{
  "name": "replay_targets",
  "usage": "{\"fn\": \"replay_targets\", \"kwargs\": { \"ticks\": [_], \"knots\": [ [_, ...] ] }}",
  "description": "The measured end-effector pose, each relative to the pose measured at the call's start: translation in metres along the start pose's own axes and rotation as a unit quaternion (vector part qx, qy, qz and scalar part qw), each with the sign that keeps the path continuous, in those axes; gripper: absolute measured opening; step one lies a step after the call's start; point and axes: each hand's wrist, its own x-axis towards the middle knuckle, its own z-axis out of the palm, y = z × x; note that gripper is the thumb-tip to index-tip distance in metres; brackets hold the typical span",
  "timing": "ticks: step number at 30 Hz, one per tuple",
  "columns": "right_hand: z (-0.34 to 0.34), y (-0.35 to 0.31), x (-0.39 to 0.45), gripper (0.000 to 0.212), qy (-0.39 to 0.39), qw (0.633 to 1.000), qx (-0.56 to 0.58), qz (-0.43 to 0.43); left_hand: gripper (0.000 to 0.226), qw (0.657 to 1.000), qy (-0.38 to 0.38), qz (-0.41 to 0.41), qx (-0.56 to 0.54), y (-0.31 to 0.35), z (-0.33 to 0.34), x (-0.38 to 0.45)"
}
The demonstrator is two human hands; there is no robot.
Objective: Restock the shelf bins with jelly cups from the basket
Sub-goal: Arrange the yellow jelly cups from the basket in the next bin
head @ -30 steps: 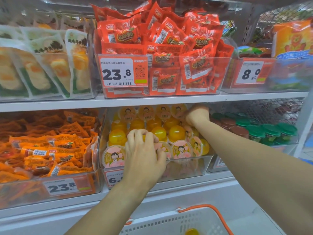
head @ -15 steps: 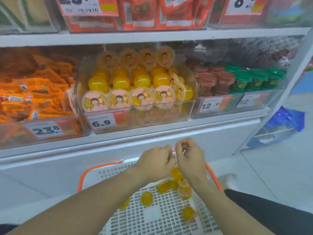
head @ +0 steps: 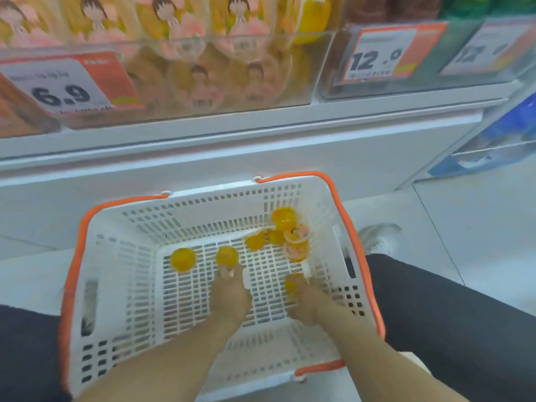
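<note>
A white basket (head: pixel 188 208) with an orange rim stands on the floor below the shelf. Several yellow jelly cups lie on its floor, among them one at the left (head: pixel 183 259) and a cluster with pink lids (head: pixel 296 242) in the far right corner. My left hand (head: pixel 230 297) reaches into the basket, its fingertips touching a yellow cup (head: pixel 227 255). My right hand (head: pixel 309 303) curls its fingers round another yellow cup (head: pixel 291 283). At the top, the clear shelf bin (head: pixel 220 91) holds stacked jelly cups.
A 6.9 price tag (head: pixel 65 89) fronts the jelly bin; a neighbouring bin carries a 12.0 tag (head: pixel 377 58). My dark-trousered legs (head: pixel 452 320) flank the basket, with a pale shoe (head: pixel 377 239) at its right. Blue packages (head: pixel 510 126) sit on a low shelf at the far right.
Both hands left the shelf bin and dropped into the basket. The view tilted down. My right hand now holds a cup and my left touches another.
</note>
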Motion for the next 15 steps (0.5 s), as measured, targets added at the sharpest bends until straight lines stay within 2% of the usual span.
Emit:
{"fn": "replay_targets", "kwargs": {
  "ticks": [2,4,8,12,13,14,15],
  "knots": [
    [0.003,0.001,0.012,0.08,-0.022,0.999,0.042,0.003,0.047,0.995,0.09,-0.001,0.041,-0.004,-0.007,0.01],
    [0.003,-0.005,0.017,0.063,-0.041,0.999,0.026,0.007,0.05,0.993,0.107,0.001,0.039,-0.011,-0.019,0.026],
    [0.003,-0.019,0.021,0.041,-0.061,0.998,0.012,0.024,0.062,0.999,0.007,0.045,-0.008,-0.026,-0.032,0.058],
    [0.02,-0.028,0.015,0.047,-0.12,0.986,0.116,0.004,0.053,0.982,-0.013,-0.022,-0.187,-0.018,-0.042,0.058],
    [0.017,-0.033,0.009,0.049,-0.106,0.986,0.132,0.001,0.044,0.966,-0.034,-0.061,-0.251,-0.016,-0.046,0.054],
    [0.011,-0.039,0.004,0.046,-0.088,0.984,0.156,-0.005,0.035,0.926,-0.083,-0.11,-0.351,-0.018,-0.05,0.052],
    [0.001,-0.046,-0.003,0.04,-0.079,0.981,0.178,-0.006,0.031,0.859,-0.16,-0.146,-0.463,-0.022,-0.056,0.048]
  ]
}}
